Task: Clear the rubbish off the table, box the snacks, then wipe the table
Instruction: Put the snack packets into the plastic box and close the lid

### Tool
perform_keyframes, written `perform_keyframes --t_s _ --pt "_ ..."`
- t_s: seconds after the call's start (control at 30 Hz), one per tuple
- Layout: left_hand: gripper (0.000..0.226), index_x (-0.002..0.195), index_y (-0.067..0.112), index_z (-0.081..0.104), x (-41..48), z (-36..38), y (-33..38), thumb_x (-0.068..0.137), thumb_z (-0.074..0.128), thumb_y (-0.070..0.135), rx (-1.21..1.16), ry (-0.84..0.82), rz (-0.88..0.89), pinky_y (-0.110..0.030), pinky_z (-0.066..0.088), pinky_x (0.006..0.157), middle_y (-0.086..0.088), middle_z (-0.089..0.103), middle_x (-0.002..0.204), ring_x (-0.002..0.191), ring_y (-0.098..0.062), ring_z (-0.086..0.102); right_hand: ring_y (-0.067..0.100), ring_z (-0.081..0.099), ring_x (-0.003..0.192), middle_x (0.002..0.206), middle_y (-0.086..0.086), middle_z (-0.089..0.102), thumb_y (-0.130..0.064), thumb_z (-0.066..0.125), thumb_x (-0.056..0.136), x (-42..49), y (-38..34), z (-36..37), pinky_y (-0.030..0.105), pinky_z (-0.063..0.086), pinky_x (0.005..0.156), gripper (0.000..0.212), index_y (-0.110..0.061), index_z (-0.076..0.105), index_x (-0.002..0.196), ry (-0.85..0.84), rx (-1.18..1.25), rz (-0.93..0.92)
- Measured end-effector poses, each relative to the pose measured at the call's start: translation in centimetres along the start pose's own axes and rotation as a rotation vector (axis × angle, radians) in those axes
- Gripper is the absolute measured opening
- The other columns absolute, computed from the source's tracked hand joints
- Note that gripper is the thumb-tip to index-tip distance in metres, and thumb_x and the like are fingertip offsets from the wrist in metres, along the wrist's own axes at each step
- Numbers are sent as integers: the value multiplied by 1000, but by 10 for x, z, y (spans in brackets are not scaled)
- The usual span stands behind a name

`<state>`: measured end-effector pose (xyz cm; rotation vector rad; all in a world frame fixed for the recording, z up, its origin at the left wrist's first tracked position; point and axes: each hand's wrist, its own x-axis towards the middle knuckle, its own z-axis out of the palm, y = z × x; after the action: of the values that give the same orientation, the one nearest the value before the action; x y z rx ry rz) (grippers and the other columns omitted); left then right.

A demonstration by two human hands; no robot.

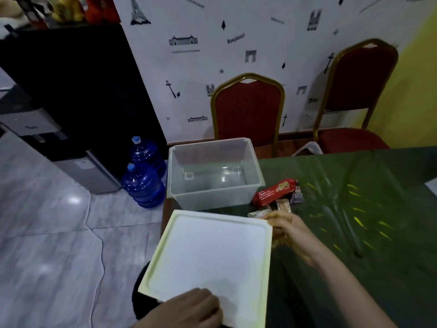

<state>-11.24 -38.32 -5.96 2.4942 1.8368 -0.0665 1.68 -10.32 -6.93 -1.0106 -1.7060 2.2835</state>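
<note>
Two hands hold white lid (208,254) off clear box (214,171) | left grip (196,308), right grip (286,229) pinching its edges | box open for snacks (274,192) beside it on bench (354,209)

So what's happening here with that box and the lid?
A person holds a white lid with both hands: the left hand at its near edge, the right hand at its far right corner. The clear box sits open and empty at the corner of the green table. The snacks lie on the table beside it, not yet boxed.
</note>
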Motion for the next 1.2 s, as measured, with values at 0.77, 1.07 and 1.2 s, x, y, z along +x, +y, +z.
perform_keyframes --t_s 0.77,1.07,1.2 --pt "31 122 26 53 142 72 -27 92 54 35 -667 189 -702 -13 34 95 9 49 129 116 -7 46 18 59 95 103 0 57 -22 67 86 32 71 -60 31 51 81 20 -17 63 105 566 -992 -6" --pt "71 148 26 12 238 103 -57 92 55 34 -160 -253 -659 -49 31 111 -16 30 149 136 -36 31 29 49 117 124 12 46 -31 71 81 78 59 -74 38 47 92 54 -11 43 123 456 -1061 222" --pt "53 141 29 28 244 98 -58 94 52 22 -256 -192 -741 -43 40 102 -8 46 138 123 -28 47 30 48 118 125 13 45 -22 75 77 86 59 -72 39 47 92 58 -10 41 122 497 -1012 229"
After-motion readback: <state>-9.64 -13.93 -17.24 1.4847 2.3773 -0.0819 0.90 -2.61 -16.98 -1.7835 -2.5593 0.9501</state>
